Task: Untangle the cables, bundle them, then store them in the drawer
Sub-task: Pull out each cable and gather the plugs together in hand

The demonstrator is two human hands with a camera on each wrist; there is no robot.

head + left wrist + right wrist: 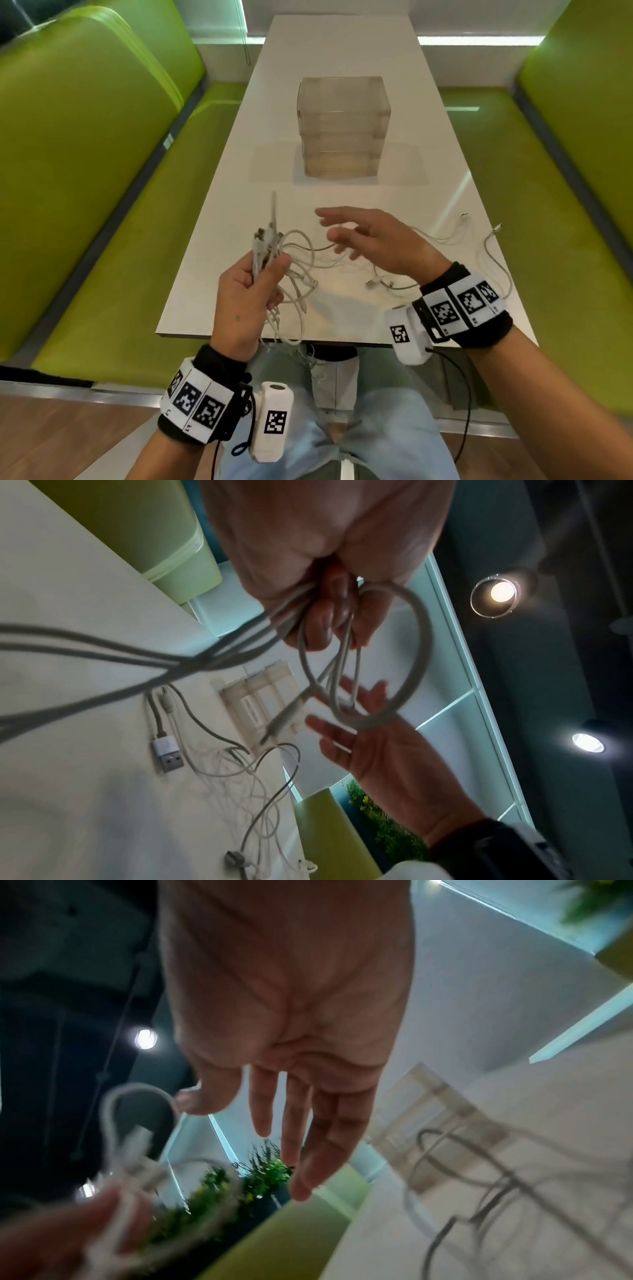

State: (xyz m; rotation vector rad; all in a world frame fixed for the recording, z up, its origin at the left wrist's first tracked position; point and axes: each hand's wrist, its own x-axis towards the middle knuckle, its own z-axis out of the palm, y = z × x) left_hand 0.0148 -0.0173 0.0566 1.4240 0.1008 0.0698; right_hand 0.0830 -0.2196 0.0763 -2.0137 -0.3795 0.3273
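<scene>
A tangle of white cables (298,274) lies on the near part of the white table (335,48). My left hand (255,274) grips a bunch of cable ends above the table's near edge, plugs sticking up; the same bunch (308,610) shows in the left wrist view with a loop (411,653) hanging from the fist. My right hand (346,233) hovers to the right of the bunch, fingers spread and holding nothing; its straight fingers (298,1123) show in the right wrist view. A clear stack of drawers (342,126) stands mid-table, all shut.
More white cable (493,253) trails toward the table's right edge, and some strands (308,353) hang over the near edge. A USB plug (167,753) lies flat on the table. Green benches (85,171) flank the table on both sides.
</scene>
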